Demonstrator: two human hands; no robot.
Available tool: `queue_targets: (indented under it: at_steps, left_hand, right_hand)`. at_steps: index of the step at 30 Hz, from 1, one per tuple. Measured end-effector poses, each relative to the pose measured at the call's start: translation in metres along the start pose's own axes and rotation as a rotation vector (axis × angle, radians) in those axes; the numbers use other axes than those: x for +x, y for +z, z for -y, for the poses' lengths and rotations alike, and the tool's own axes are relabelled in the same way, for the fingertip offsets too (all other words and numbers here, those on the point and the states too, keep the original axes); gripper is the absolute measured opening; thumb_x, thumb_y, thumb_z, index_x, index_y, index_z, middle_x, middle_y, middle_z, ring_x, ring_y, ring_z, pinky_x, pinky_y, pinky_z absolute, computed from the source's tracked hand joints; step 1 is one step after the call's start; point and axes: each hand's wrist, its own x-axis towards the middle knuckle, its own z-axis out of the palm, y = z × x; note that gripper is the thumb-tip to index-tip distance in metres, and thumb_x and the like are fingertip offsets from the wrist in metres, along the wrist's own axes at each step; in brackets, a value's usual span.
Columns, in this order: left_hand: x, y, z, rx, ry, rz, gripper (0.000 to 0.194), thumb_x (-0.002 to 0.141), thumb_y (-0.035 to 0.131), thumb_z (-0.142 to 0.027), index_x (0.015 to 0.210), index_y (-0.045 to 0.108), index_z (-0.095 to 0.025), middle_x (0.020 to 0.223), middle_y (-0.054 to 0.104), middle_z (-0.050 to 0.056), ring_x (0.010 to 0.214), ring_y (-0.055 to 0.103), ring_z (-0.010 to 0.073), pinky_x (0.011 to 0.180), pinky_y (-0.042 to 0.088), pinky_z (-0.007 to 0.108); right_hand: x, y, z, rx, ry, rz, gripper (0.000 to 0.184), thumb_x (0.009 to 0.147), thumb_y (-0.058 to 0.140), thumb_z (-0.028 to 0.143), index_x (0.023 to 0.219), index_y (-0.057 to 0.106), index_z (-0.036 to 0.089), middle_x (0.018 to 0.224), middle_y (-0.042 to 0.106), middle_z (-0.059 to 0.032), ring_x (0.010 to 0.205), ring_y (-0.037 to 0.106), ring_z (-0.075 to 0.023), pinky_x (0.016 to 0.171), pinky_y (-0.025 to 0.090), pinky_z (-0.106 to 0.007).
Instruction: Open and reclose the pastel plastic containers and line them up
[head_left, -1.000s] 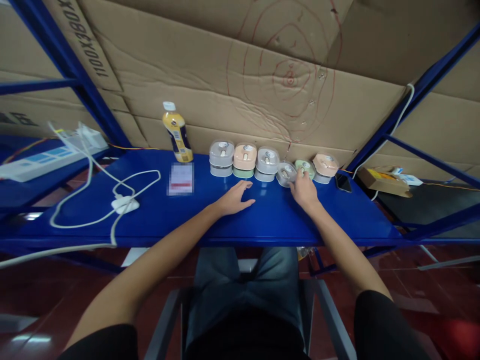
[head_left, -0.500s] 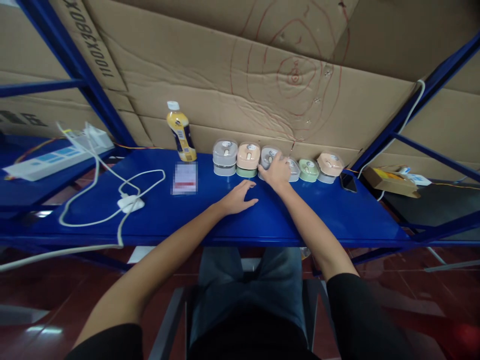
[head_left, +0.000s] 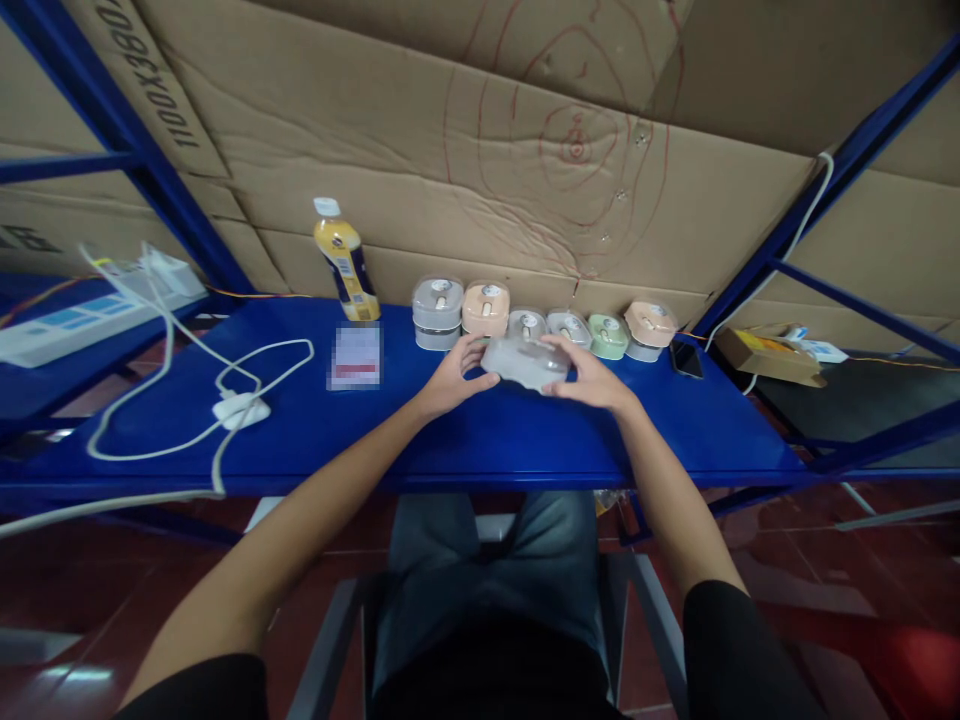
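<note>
Lifted off a lower box [head_left: 526,322], one grey box [head_left: 520,361] is held between left hand [head_left: 450,381] and right hand [head_left: 595,378].

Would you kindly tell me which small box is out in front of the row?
The greyish box between the left hand and right hand, gripped by the right; the others stand in the row behind.

Row of boxes [head_left: 568,328] along back of table [head_left: 390,440], just before cardboard sheet [head_left: 360,120]. Separate box [head_left: 529,362] in front of row, between left hand [head_left: 456,378] and right hand [head_left: 592,378]. Bottle [head_left: 346,262] left of row; flat item [head_left: 355,357] before bottle. Farther left: looped cable [head_left: 293,345], partly over table's front edge. Power strip [head_left: 97,318] at far left. Phone [head_left: 687,358] just right of row; carton [head_left: 772,360] farther right, on neighbouring shelf [head_left: 862,410].
</note>
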Motion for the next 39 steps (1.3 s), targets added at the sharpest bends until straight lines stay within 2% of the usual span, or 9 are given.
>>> queue_targets:
  at_steps: [3,8,11,15,19,21,26,34,39]
  left_hand:
    - [-0.002,-0.002,0.0,0.038,-0.053,0.116,0.102,0.067,0.094,-0.051,0.15,0.042,-0.021,0.145,0.061,0.02,0.141,0.057,0.0375,0.121,0.042,0.058]
    - [-0.008,0.001,-0.007,0.375,-0.042,0.238,0.111,0.059,0.099,-0.049,0.151,0.045,-0.021,0.151,0.058,0.017,0.14,0.057,0.0396,0.12,0.043,0.057]
    - [-0.009,0.003,-0.009,0.444,-0.02,0.221,0.111,0.061,0.096,-0.052,0.153,0.042,-0.021,0.15,0.06,0.017,0.139,0.058,0.0394,0.118,0.045,0.056]
    - [-0.01,0.005,-0.008,0.477,-0.004,0.224,0.113,0.064,0.095,-0.053,0.157,0.038,-0.021,0.153,0.056,0.019,0.141,0.056,0.04,0.118,0.045,0.055]
    - [-0.011,0.005,-0.007,0.502,0.012,0.231,0.118,0.066,0.095,-0.052,0.161,0.033,-0.021,0.153,0.055,0.018,0.142,0.055,0.0386,0.119,0.044,0.054]
    - [-0.012,0.005,-0.007,0.53,0.048,0.245,0.108,0.071,0.092,-0.052,0.16,0.039,-0.022,0.151,0.056,0.017,0.143,0.054,0.0374,0.122,0.043,0.054]
    - [-0.015,0.007,-0.01,0.587,0.102,0.319,0.047,0.089,0.077,-0.052,0.129,0.075,-0.028,0.15,0.051,0.011,0.147,0.048,0.0343,0.127,0.038,0.051]
    - [-0.004,-0.019,-0.01,0.655,0.083,0.051,0.045,0.096,0.062,-0.056,0.118,0.078,-0.021,0.136,0.059,0.013,0.132,0.06,0.0341,0.12,0.045,0.053]
    - [0.0,-0.037,0.0,0.736,0.011,0.078,0.042,0.091,0.065,-0.058,0.108,0.079,-0.022,0.116,0.065,0.012,0.123,0.062,0.0342,0.113,0.05,0.055]
  right_hand:
    - [-0.017,0.008,-0.007,0.071,-0.076,0.234,0.091,0.072,0.085,0.046,0.152,0.049,0.021,0.152,0.059,-0.0135,0.136,0.059,-0.0345,0.118,0.044,-0.053]
    - [-0.019,0.026,-0.011,-0.03,-0.117,0.318,0.107,0.067,0.091,0.054,0.158,0.043,0.023,0.159,0.051,-0.0164,0.146,0.051,-0.038,0.122,0.04,-0.059]
    - [-0.014,0.035,0.002,-0.139,-0.091,0.265,0.111,0.066,0.091,0.062,0.159,0.043,0.024,0.159,0.05,-0.0167,0.148,0.049,-0.0392,0.121,0.042,-0.06]
    - [-0.011,0.046,0.017,-0.21,-0.098,0.168,0.092,0.076,0.085,0.06,0.153,0.051,0.025,0.15,0.059,-0.0154,0.138,0.058,-0.0361,0.117,0.047,-0.056]
    - [-0.013,0.04,0.004,-0.061,-0.097,0.035,0.078,0.08,0.08,0.056,0.146,0.055,0.023,0.142,0.066,-0.015,0.131,0.064,-0.0338,0.114,0.05,-0.054]
    - [-0.014,0.031,-0.01,0.035,-0.049,-0.047,0.072,0.083,0.076,0.056,0.143,0.056,0.022,0.136,0.07,-0.0147,0.126,0.068,-0.0323,0.112,0.051,-0.054]
    - [-0.015,0.015,-0.036,0.058,0.133,-0.226,0.068,0.085,0.071,0.061,0.138,0.057,0.02,0.124,0.074,-0.0142,0.118,0.071,-0.0317,0.106,0.054,-0.055]
    - [-0.015,0.009,-0.04,-0.06,0.124,-0.29,0.066,0.088,0.067,0.063,0.137,0.057,0.02,0.127,0.073,-0.0143,0.116,0.07,-0.0303,0.104,0.056,-0.051]
    - [-0.015,0.004,-0.044,-0.035,0.168,-0.29,0.07,0.085,0.069,0.068,0.135,0.059,0.02,0.126,0.073,-0.0142,0.117,0.07,-0.0304,0.108,0.053,-0.054]
